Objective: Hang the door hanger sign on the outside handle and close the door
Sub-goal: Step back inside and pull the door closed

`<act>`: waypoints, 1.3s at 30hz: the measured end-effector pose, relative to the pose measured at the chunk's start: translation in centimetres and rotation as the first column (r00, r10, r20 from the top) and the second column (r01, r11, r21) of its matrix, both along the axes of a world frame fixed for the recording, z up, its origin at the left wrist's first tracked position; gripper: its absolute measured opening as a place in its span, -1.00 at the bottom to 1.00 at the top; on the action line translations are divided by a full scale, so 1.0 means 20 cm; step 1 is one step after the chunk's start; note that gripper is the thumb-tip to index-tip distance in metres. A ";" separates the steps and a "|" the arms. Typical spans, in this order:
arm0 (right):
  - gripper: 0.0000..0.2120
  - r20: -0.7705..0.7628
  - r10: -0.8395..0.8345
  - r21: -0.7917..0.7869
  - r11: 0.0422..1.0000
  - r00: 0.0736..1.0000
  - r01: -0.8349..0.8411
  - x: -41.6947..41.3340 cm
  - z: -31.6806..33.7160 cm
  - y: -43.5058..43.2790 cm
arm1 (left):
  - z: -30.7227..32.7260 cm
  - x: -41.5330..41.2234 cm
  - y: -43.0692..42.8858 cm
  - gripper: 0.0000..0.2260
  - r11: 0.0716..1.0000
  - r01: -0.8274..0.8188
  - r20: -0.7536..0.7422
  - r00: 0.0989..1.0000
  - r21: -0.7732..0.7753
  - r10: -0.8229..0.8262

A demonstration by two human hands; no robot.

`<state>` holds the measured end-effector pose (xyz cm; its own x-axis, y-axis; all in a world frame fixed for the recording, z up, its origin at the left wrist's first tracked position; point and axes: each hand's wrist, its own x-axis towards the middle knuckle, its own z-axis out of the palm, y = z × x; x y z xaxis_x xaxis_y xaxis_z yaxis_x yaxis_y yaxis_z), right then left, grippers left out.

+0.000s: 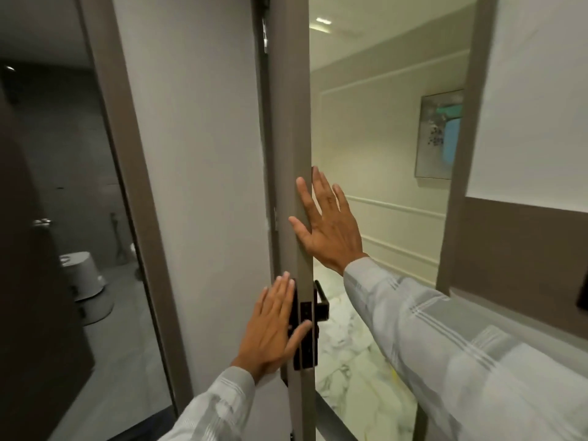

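Door: the door (pixel 291 122) stands partly open, and you see mostly its narrow edge, with the bright corridor and its marble floor (pixel 353 361) in the gap to the right.
Left hand: your left hand (pixel 270 326) lies flat against the black lock plate (pixel 302 332) on the near face of the door, fingers straight and close together, thumb spread toward the edge; it holds nothing.
Right hand: your right hand (pixel 324 224) is open wide, fingers spread, with the thumb and the first finger touching the door edge above the lock; it also holds nothing.
Outside handle: the black lever of the outside handle (pixel 321 300) shows just beyond the door edge, at the corridor side, below your right hand.
Sign: I do not see the door hanger sign anywhere in this view; nothing hangs on the visible part of the lever, and I cannot tell whether the sign is elsewhere.
Step in hand: it seems you are steadying the door, so the handle side stays reachable.
How to do it well: keep the left palm firm on the plate so the door does not swing, and look first for the sign before you close.
Risk: your right fingers are at the door edge, near the frame (pixel 458 154); take them away before the door moves to shut.
Closing: push with the flat palm or pull by the inside lever, slowly, until the latch catches.
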<state>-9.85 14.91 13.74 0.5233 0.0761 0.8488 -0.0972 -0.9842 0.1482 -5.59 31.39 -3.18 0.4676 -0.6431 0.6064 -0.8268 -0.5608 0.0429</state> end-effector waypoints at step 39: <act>-0.37 0.031 -0.882 -0.488 0.397 0.470 0.777 -0.33 0.11 -1.18 | 0.00 0.11 -1.62 -0.14 0.836 0.546 -0.181 0.829 0.053 -0.530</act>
